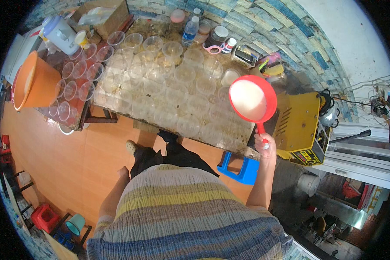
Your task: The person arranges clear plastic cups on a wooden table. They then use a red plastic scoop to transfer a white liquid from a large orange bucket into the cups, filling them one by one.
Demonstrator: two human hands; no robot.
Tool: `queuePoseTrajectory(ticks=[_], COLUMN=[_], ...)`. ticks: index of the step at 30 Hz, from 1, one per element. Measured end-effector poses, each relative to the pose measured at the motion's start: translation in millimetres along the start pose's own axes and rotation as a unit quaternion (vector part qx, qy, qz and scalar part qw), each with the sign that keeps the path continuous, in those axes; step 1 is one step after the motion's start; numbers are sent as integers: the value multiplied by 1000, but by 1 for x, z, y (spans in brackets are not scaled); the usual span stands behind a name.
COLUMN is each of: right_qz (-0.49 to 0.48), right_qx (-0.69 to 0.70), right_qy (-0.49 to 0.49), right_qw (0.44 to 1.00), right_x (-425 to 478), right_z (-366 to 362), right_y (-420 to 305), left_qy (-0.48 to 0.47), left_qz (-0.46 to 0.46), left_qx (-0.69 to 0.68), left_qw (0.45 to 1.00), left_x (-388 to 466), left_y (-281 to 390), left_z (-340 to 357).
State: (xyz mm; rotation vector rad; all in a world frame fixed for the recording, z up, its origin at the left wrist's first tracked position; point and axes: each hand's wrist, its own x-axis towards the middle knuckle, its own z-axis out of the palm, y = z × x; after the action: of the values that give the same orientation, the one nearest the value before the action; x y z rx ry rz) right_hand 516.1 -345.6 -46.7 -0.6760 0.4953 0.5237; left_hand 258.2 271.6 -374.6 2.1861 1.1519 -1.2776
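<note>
My right hand (pixel 265 144) grips the handle of a red plastic ladle (pixel 272 94). White liquid (pixel 247 97) fills much of its bowl, held over the right end of a worn table (pixel 130 112). Rows of clear plastic cups (pixel 184 74) cover the tabletop. One cup (pixel 230 77), just beyond the ladle, looks white inside. More clear cups (pixel 80 69) stand on a reddish side table (pixel 76 120) at left, beside an orange bucket (pixel 44 81) whose contents are mostly hidden. My left hand (pixel 124 172) hangs low by my trousers; its fingers are hard to make out.
A yellow machine (pixel 295 123) stands right of the ladle. A blue plastic stool (pixel 243 172) is under the table's front edge. Along the wall are a water bottle (pixel 190 31), jars (pixel 217 35) and pink-handled scissors (pixel 213 48). A thermos jug (pixel 60 34) and cardboard box (pixel 115 19) stand at back left.
</note>
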Motion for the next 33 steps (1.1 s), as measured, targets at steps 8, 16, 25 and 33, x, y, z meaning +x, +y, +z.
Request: queuePoseTrajectory(ticks=[8, 16, 25, 33], right_qz=[-2, -3, -20, -54], right_qx=[-29, -35, 27, -27], right_qy=[2, -1, -62, -6], right_qw=[1000, 999, 998, 998], right_x=[-7, -11, -14, -20], right_z=[-3, -4, -7, -15], right_y=[3, 4, 4, 0], left_qy=[-117, -20, 288, 263], left_qz=[94, 11, 105, 186], left_qx=[314, 94, -293, -285], left_qw=[937, 995, 906, 903], left_x=[-15, 1, -49, -77], left_y=[11, -3, 50, 122], left_z=[-16, 3, -28, -111])
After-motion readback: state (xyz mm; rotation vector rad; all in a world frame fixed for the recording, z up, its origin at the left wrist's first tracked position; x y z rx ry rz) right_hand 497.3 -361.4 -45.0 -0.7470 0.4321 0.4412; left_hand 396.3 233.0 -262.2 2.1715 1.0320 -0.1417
